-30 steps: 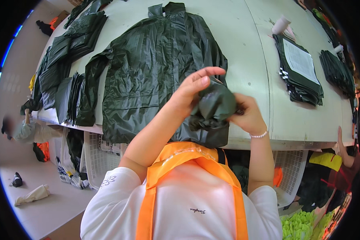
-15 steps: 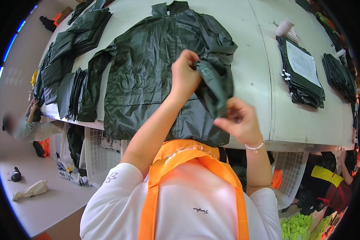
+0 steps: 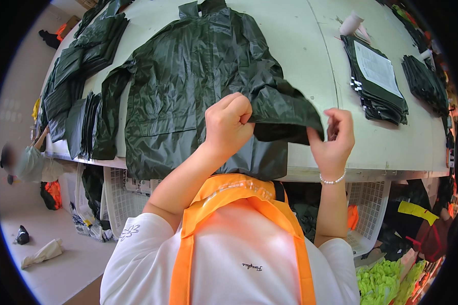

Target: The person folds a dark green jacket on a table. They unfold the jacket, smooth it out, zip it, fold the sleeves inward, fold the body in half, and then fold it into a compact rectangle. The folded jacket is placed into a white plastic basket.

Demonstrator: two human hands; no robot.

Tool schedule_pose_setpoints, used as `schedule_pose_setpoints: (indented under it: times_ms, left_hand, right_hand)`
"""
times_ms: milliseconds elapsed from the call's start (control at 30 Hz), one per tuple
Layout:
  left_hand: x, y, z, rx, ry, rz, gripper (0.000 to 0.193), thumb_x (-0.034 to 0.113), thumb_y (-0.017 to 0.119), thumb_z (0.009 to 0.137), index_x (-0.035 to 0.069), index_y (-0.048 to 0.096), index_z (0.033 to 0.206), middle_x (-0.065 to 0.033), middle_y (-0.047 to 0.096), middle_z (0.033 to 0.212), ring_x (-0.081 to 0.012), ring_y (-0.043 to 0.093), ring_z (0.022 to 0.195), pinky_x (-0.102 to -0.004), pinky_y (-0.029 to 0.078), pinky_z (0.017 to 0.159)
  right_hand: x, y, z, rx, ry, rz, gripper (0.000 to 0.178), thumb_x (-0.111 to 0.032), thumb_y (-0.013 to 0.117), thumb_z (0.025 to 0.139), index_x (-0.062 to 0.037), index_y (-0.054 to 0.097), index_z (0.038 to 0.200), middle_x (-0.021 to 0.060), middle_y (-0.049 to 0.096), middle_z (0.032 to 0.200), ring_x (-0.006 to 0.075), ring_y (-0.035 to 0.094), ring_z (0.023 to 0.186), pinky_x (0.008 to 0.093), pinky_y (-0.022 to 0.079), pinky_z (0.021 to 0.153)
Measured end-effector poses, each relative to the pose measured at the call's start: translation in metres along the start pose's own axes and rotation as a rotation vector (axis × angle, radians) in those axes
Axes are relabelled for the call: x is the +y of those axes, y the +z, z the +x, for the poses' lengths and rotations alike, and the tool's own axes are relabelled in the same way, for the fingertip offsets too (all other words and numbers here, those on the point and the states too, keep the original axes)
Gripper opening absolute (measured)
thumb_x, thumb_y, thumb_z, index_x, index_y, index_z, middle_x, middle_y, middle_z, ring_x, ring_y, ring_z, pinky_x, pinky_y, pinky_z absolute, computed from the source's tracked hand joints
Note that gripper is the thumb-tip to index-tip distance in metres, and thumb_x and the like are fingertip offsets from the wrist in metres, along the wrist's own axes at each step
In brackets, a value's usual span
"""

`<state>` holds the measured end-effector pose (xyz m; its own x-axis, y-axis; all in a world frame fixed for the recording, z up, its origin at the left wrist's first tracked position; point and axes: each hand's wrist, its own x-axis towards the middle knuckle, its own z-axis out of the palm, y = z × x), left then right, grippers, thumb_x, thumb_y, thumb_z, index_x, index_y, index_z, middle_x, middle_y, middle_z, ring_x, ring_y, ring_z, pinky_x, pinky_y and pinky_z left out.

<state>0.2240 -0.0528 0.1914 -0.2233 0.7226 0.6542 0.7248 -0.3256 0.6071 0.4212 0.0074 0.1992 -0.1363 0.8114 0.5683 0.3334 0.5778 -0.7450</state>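
Observation:
A dark green rain jacket (image 3: 170,96) lies spread on the table, collar at the far end and hem toward me. Its right-hand sleeve (image 3: 287,107) is lifted and stretched sideways between my hands. My left hand (image 3: 228,123) is closed in a fist on the edge of that sleeve, over the jacket's front. At the cuff end, the thumb of my right hand (image 3: 336,142) presses the fabric, its other fingers curled. The opposite sleeve (image 3: 109,112) rests flat on the left side, beside folded garments.
Stacks of folded dark garments (image 3: 89,51) line the table's left side. On the right, a pile with a paper sheet (image 3: 375,68) on it lies near a white thread cone (image 3: 351,23) and another dark stack (image 3: 423,79). White baskets (image 3: 370,203) stand below the table. A person (image 3: 30,162) is at far left.
The bunched sleeve has been drawn out flat to the right. My left hand has come down toward me; my right hand has moved right and slightly up with the cuff end.

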Motion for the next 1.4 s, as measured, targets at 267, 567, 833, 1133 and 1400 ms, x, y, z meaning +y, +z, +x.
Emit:
schedule_pose_setpoints:
  times_ms: [267,567,833,1133,1400]
  left_hand:
    - [-0.002,-0.013,0.004,-0.024,-0.118,0.078,0.033,-0.007,0.067,0.053,0.007,0.051,0.079,-0.0079,0.053,0.085,-0.0247,0.052,0.074,-0.0315,0.042,0.064]
    - [0.008,-0.002,-0.001,-0.029,0.225,-0.064,0.027,-0.002,0.077,0.055,0.005,0.057,0.071,-0.0071,0.062,0.075,-0.0206,0.057,0.065,-0.028,0.045,0.057]
    - [0.009,0.003,-0.002,0.01,0.23,-0.119,0.027,-0.006,0.074,0.055,0.004,0.054,0.07,-0.0082,0.061,0.073,-0.0201,0.057,0.062,-0.0269,0.045,0.055]
    - [0.011,0.0,-0.005,0.02,0.228,-0.104,0.026,-0.006,0.073,0.055,0.005,0.053,0.068,-0.0082,0.061,0.072,-0.0197,0.056,0.061,-0.0265,0.044,0.054]
    - [0.01,0.003,-0.004,0.017,0.241,-0.098,0.027,-0.006,0.073,0.054,0.005,0.054,0.068,-0.008,0.061,0.072,-0.02,0.056,0.061,-0.027,0.044,0.055]
  right_hand:
    - [-0.004,0.006,-0.017,-0.136,-0.067,0.097,0.025,0.016,0.061,0.065,-0.0044,0.052,0.077,0.0008,0.05,0.066,0.0058,0.044,0.052,0.0177,0.036,0.047]
    - [-0.012,0.004,-0.026,-0.473,0.193,0.497,0.032,-0.008,0.06,0.088,-0.0025,0.04,0.112,0.0038,0.053,0.098,0.0056,0.047,0.083,0.0219,0.042,0.07]
    - [-0.022,0.0,-0.035,-0.437,0.252,0.402,0.022,-0.012,0.056,0.092,0.0012,0.047,0.107,0.0069,0.058,0.091,0.01,0.055,0.079,0.0225,0.045,0.073]
    - [-0.022,0.016,-0.031,-0.401,0.185,0.327,0.017,-0.011,0.058,0.091,0.0001,0.051,0.102,0.0053,0.06,0.085,0.0091,0.056,0.074,0.0223,0.046,0.069]
    - [-0.024,0.01,-0.028,-0.368,0.277,0.451,0.015,-0.008,0.06,0.089,0.0003,0.053,0.1,0.0053,0.061,0.085,0.0086,0.056,0.073,0.0218,0.046,0.067]
